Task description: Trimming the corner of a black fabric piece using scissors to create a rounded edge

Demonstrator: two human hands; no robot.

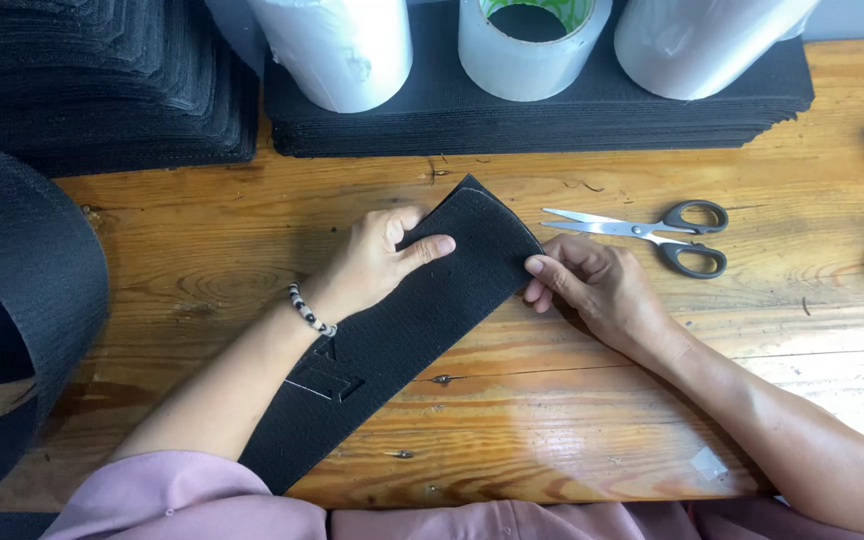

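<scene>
Fingers of the left hand and right hand pinch one long, black, coarse-textured fabric strip; one pair of scissors, three plastic rolls.

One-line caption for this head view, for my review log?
Both hands, left hand and right hand, hold a black fabric strip on a wooden table, scissors lying just beyond.
</scene>
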